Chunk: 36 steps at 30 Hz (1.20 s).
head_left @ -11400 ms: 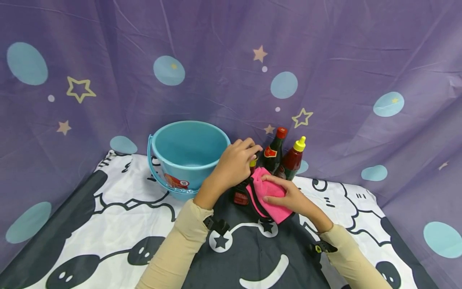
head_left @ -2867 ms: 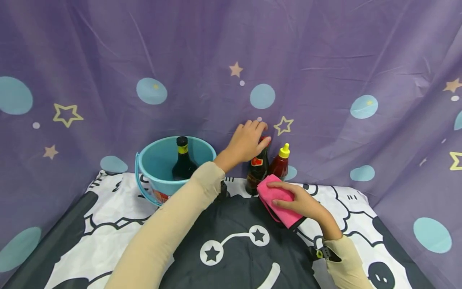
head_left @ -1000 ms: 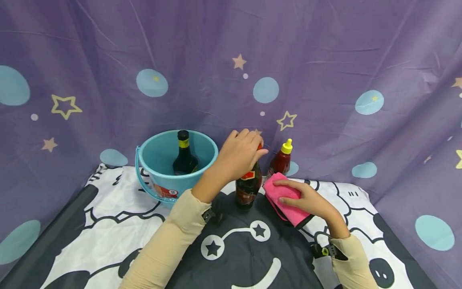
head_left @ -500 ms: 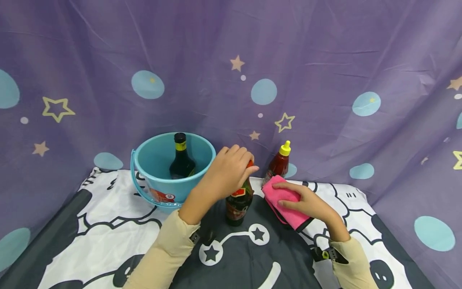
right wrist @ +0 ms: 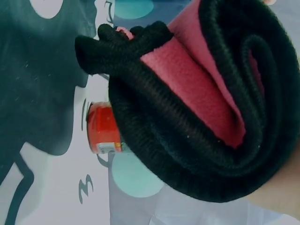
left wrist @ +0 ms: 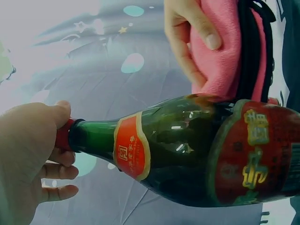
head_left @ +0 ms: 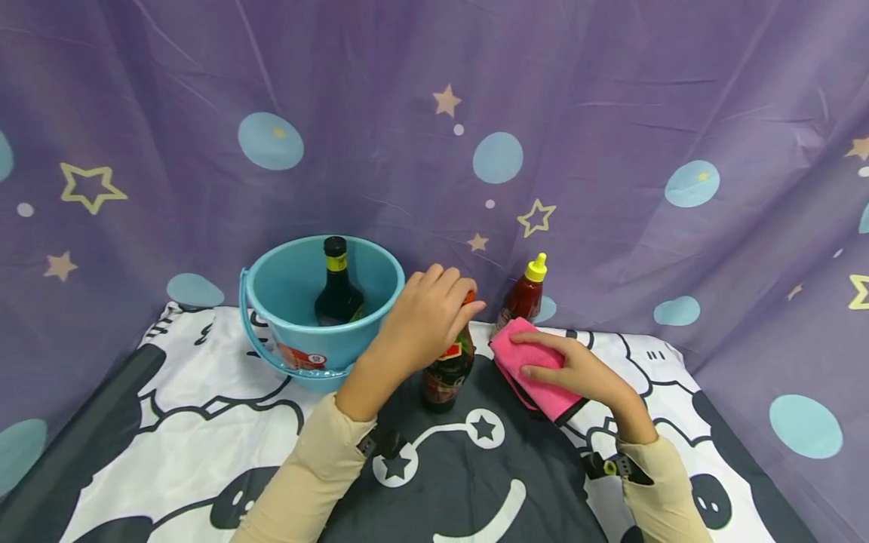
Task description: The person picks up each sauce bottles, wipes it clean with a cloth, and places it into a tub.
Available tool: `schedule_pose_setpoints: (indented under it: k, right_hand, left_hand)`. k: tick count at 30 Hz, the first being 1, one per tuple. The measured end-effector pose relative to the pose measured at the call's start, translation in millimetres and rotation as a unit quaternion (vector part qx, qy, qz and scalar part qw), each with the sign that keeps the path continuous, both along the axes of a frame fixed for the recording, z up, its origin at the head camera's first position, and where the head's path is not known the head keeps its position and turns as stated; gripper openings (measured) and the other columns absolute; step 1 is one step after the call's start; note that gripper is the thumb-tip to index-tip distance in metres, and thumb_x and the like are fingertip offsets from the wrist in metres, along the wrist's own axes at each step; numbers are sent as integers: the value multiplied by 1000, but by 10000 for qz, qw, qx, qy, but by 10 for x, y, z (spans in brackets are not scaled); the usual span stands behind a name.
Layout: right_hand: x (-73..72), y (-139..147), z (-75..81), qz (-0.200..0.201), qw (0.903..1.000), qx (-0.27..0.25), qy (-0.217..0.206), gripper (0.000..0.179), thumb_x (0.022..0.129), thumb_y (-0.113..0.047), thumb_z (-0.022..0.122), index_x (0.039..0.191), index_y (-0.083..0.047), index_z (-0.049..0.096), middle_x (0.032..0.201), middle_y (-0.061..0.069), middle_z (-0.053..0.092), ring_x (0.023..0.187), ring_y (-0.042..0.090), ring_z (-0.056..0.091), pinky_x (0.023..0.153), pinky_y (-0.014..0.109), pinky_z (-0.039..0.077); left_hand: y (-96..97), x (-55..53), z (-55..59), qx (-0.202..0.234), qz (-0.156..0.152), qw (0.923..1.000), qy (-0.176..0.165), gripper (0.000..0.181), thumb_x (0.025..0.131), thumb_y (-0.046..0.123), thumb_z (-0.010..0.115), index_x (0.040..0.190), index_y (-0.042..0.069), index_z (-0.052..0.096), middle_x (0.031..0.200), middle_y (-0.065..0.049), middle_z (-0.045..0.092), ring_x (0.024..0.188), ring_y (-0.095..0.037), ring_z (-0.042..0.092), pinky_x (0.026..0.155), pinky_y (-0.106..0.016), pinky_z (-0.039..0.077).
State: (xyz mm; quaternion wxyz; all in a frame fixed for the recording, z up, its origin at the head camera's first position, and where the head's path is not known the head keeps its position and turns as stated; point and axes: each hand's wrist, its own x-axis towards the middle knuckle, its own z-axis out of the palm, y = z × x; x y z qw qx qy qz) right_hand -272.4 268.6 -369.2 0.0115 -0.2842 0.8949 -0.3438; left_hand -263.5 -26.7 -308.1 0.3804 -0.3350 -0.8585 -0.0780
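My left hand (head_left: 424, 317) grips the red cap of a dark green glass sauce bottle (head_left: 448, 373), which stands upright on the cloth-covered table. In the left wrist view the bottle (left wrist: 187, 150) shows a red and gold label, and its red cap sits between thumb and fingers. A folded pink towel (head_left: 526, 369) with black edging is held in my right hand (head_left: 577, 369), thumb on one side. Black edging and rolled folds of the towel (right wrist: 187, 93) fill much of the right wrist view. Behind the towel stands a red sauce squeeze bottle (head_left: 523, 294) with a yellow nozzle cap.
A blue bucket (head_left: 326, 339) stands at left, its handle hanging down in front. Inside it leans a dark bottle (head_left: 337, 294) with a black cap and yellow neck band. The purple curtain (head_left: 380, 113) rises close behind everything.
The black-capped bottle went from the table into the bucket. My left hand then took the red-capped bottle and brought it forward and left, away from the squeeze bottle. My right hand keeps the towel.
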Motion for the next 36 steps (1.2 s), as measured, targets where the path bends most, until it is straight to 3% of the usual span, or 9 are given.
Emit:
schedule_pose_setpoints:
  k: [10, 15, 22, 24, 26, 29, 32, 34, 36]
  right_hand:
    - [112, -47, 94, -62, 9998, -189, -31, 51, 91, -24, 77, 140, -25, 61, 119, 4, 67, 74, 14, 60, 66, 28, 53]
    - [136, -61, 139, -24, 9993, -383, 51, 52, 91, -21, 77, 141, -23, 60, 107, 5, 67, 70, 14, 61, 63, 29, 54]
    - [267, -19, 359, -449, 9922, -1141, 237, 54, 91, -14, 76, 142, -25, 60, 106, 5, 64, 69, 17, 65, 60, 32, 57]
    - [319, -27, 417, -538, 9832, -1736, 177, 54, 92, -8, 73, 143, -23, 59, 113, 4, 63, 79, 17, 66, 62, 31, 59]
    - [363, -61, 460, -417, 9661, -2547, -15, 53, 95, -1, 66, 143, -21, 58, 118, 3, 62, 92, 16, 65, 67, 30, 60]
    - [394, -145, 502, 181, 9298, -3665, -284, 53, 97, 6, 53, 143, -19, 57, 122, 2, 60, 104, 14, 61, 74, 26, 60]
    - [397, -239, 522, 870, 9001, -4246, -435, 52, 99, 6, 47, 144, -20, 56, 124, 1, 61, 108, 12, 60, 80, 22, 58]
    - [391, -298, 521, 1127, 8928, -4334, -495, 52, 99, 5, 48, 144, -20, 55, 125, 0, 61, 109, 10, 60, 83, 21, 57]
    - [375, -349, 505, 1161, 8961, -4247, -565, 52, 98, 4, 49, 143, -22, 56, 126, -1, 60, 110, 11, 59, 84, 21, 56]
  left_hand:
    - [7, 5, -71, 256, -137, 9994, -211, 27, 104, 33, 57, 112, 11, 70, 96, -4, 63, 86, -22, 53, 79, -36, 50]
    - [-10, 8, -63, 325, -200, 9991, -170, 25, 104, 33, 58, 110, 11, 70, 95, -3, 62, 86, -21, 52, 78, -35, 49]
    - [-24, 4, -21, 382, -395, 9980, -324, 26, 105, 32, 57, 113, 11, 71, 96, -4, 62, 86, -21, 51, 76, -36, 48]
    - [-31, -3, -8, 380, -437, 9975, -408, 26, 105, 31, 56, 115, 12, 71, 96, -3, 62, 86, -21, 51, 76, -35, 47]
    - [-41, -12, 6, 380, -467, 9970, -492, 27, 106, 31, 55, 116, 12, 71, 96, -3, 61, 85, -21, 50, 75, -35, 47]
    - [-61, -15, 28, 378, -503, 9963, -593, 28, 106, 31, 55, 120, 12, 70, 96, -3, 61, 85, -21, 50, 75, -35, 46]
    - [-80, -7, 42, 368, -529, 9952, -737, 28, 106, 29, 54, 123, 12, 69, 97, -3, 61, 85, -21, 50, 75, -34, 46]
    - [-92, 4, 48, 361, -533, 9941, -873, 29, 106, 27, 55, 126, 12, 69, 97, -3, 61, 86, -21, 50, 75, -35, 46]
    - [-103, 17, 51, 328, -509, 9931, -1001, 29, 105, 22, 55, 129, 11, 68, 98, -4, 61, 88, -21, 51, 77, -35, 46]
